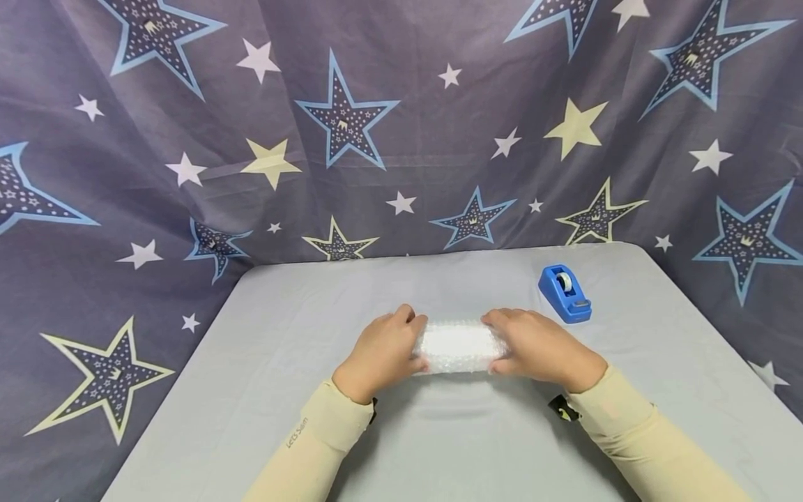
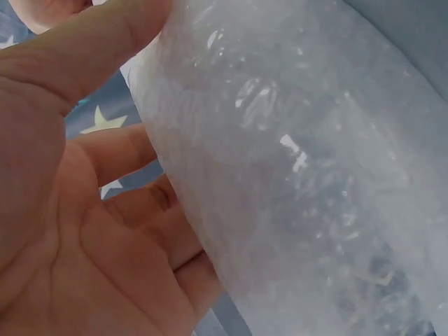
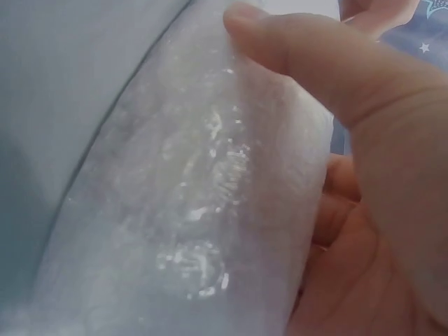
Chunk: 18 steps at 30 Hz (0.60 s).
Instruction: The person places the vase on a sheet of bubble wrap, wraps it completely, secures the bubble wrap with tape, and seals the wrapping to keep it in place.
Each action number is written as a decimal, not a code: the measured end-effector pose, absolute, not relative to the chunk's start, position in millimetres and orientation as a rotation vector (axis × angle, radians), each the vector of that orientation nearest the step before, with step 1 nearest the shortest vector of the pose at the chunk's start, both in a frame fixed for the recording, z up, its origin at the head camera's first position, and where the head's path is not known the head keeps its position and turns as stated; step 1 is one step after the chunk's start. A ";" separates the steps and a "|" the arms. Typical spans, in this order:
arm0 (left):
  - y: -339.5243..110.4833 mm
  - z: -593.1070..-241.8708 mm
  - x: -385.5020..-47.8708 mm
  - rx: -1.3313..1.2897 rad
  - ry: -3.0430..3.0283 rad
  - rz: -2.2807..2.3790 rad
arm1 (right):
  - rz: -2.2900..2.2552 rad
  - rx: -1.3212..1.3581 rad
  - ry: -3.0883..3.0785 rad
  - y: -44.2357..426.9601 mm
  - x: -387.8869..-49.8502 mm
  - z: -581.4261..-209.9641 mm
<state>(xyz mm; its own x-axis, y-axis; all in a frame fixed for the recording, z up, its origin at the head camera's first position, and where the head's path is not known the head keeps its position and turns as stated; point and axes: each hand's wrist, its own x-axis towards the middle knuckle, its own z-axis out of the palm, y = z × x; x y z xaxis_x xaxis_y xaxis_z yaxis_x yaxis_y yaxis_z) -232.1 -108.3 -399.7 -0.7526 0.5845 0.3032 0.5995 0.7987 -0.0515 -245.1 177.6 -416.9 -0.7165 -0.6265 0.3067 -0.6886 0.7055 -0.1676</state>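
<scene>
A white bundle in clear bubble wrap (image 1: 460, 346) lies crosswise between both hands in the head view. My left hand (image 1: 384, 352) grips its left end, thumb on the near side and fingers on the far side. On the right end, my right hand (image 1: 542, 348) holds it the same way. Up close, the left wrist view shows shiny, crinkled wrap (image 2: 280, 175) with the left thumb (image 2: 91, 49) pressed to its edge. The right thumb (image 3: 294, 49) lies on the wrap in the right wrist view. What is inside cannot be made out.
A blue tape dispenser (image 1: 564, 294) with a roll of tape stands behind the right hand, toward the table's back right. The table (image 1: 295, 328) has a pale grey cover. A dark curtain (image 1: 401, 125) printed with stars hangs around its back and sides.
</scene>
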 end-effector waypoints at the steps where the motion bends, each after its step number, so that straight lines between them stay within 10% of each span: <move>1: -108.5 -399.3 -232.3 -0.912 -2.667 -0.062 | 0.406 1.054 -2.691 177.9 -245.2 -416.9; 18: -110.1 -397.9 -232.6 -0.888 -2.645 0.019 | 0.410 1.070 -2.701 182.3 -246.7 -415.7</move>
<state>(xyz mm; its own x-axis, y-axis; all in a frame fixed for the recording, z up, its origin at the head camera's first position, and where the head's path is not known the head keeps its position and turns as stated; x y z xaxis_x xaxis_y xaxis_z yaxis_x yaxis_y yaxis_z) -232.6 -110.1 -397.9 -0.7424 0.5871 0.3227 0.5826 0.8036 -0.1219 -246.7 182.3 -415.7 -0.7153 -0.6356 0.2905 -0.6931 0.6982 -0.1792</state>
